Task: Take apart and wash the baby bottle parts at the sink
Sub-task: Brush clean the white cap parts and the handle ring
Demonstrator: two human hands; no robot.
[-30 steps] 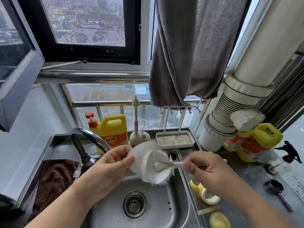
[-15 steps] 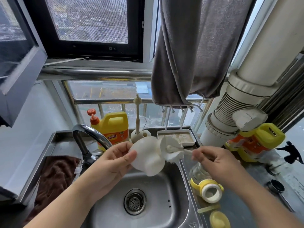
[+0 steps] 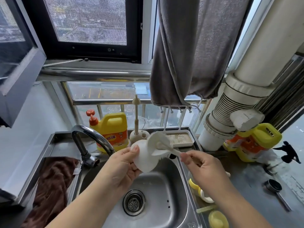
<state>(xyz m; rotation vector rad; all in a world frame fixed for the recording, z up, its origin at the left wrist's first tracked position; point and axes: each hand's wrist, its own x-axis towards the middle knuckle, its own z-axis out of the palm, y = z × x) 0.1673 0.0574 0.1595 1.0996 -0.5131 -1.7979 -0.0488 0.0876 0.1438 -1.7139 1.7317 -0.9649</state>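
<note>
Bottle part in hand: a white, rounded, cup-shaped plastic piece [image 3: 144, 157] held above the steel sink basin [image 3: 172, 195], just in front of the curved chrome tap [image 3: 92, 137].
Left hand: the left hand [image 3: 123, 167] has its fingers and thumb curled round that piece.
Right hand: the right hand [image 3: 202, 168] pinches the white handle of a bristled bottle brush [image 3: 158, 143], whose head lies against the piece's mouth.
Done, by my guess: the bottle looks taken apart; a yellow-handled collar ring [image 3: 200, 193] and a round yellow cap [image 3: 217, 218] lie right of the basin.
Left: scrubbing looks under way; whether those loose parts are washed I cannot tell.
Water: none visible running.
</note>
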